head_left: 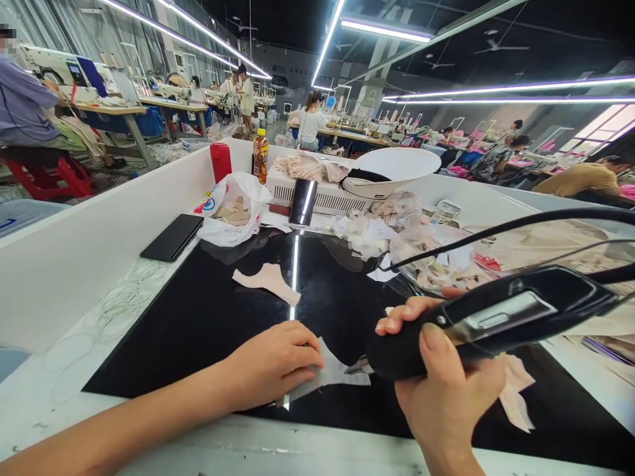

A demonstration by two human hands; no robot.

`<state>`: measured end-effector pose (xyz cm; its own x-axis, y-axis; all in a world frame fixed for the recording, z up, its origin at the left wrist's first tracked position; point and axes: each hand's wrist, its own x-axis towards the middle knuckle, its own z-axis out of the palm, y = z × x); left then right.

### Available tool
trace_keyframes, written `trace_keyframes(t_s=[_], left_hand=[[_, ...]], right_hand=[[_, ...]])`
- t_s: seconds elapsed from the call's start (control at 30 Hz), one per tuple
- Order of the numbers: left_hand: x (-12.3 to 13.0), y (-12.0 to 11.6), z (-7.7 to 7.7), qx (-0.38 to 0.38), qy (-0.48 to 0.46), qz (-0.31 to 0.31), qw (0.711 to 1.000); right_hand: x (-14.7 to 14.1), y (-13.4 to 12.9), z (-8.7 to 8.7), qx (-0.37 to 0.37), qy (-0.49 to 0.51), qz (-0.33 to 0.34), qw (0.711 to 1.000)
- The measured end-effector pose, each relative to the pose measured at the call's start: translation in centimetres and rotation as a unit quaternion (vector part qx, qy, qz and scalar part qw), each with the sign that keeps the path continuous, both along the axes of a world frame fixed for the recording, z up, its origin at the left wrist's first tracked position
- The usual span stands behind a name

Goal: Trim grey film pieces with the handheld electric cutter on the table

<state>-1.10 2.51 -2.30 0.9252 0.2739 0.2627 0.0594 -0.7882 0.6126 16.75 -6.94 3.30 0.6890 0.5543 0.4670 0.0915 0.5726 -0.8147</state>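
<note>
My left hand (pixel 280 360) holds a thin white fabric piece (pixel 332 362) down on the glossy black board (pixel 198 330), fingers bent and thumb near its left edge. Wrapped round a black corded handheld tool (pixel 496 317) is my right hand (pixel 446 383), its thumb along the near side. The tool's pointed metal tip (pixel 360 365) meets the right part of the white piece; whether it presses on it I cannot tell. A curved beige fabric piece (pixel 268 281) lies farther back on the board. Another pale piece (pixel 516 393) is partly hidden behind my right hand.
Low white walls (pixel 99 244) enclose the table. A phone (pixel 171 237), a plastic bag (pixel 235 208) and a drink bottle (pixel 260 155) stand left and back. Bagged fabric scraps (pixel 417 238) lie at right, under the tool's cable (pixel 496 228). Several people work at sewing machines beyond.
</note>
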Motion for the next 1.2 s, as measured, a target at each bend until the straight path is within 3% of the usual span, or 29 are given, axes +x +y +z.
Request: trace_keyframes(t_s=[0.2,0.33,0.73,1.0,1.2], left_hand=[[0.2,0.2,0.2,-0.022,0.019,-0.015,0.999],[0.2,0.0,0.4,-0.027,0.022,-0.015,0.999],[0.2,0.4,0.0,-0.021,0.016,-0.010,1.000],[0.1,0.6,0.5,-0.042,0.043,-0.046,0.997],[-0.1,0.6,0.9,-0.051,0.084,-0.045,0.994]], right_hand=[[-1.8,-0.2,-1.0,0.009,-0.025,0.089,0.996],[-1.9,-0.7,-1.4,0.004,-0.026,0.109,0.994],[-1.9,-0.7,-1.2,-0.007,-0.038,0.088,0.995],[0.0,0.1,-1.2,-0.025,-0.032,0.020,0.999],[-0.5,-0.6,-1.0,-0.004,-0.024,0.065,0.998]])
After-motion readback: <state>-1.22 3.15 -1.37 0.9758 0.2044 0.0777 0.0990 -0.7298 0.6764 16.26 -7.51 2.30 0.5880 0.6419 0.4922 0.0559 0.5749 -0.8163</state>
